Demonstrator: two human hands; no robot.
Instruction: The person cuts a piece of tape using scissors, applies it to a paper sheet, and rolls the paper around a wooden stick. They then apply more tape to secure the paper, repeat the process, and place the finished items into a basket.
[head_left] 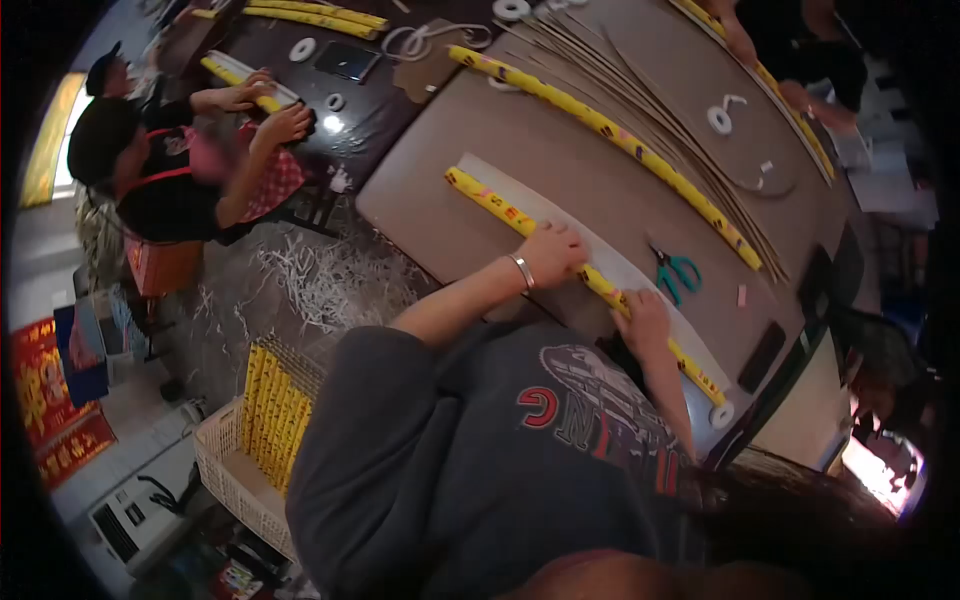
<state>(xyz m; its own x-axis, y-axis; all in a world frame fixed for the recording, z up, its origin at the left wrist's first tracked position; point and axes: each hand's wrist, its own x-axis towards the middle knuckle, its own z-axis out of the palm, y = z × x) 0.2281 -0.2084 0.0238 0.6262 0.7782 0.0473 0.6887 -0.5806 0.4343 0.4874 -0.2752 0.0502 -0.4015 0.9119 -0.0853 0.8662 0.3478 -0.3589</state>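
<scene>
A long yellow patterned tube (490, 204) lies diagonally near the table's front edge, along a pale strip of sheet (610, 257). My left hand (555, 250), with a silver bangle at its wrist, is closed over the tube's middle. Lower right along the same tube, my right hand (645, 320) presses its curled fingers on it. A white tape roll (722, 414) sits at the tube's lower right end. Teal-handled scissors (675, 275) lie just beyond my right hand.
Another yellow tube (610, 135) and thin brown strips (690, 150) cross the table (420, 185). A co-worker (190, 160) handles a tube at upper left; another person's hands (795, 97) are upper right. Shredded paper (335, 280) and a crate of tubes (225, 450) are below left.
</scene>
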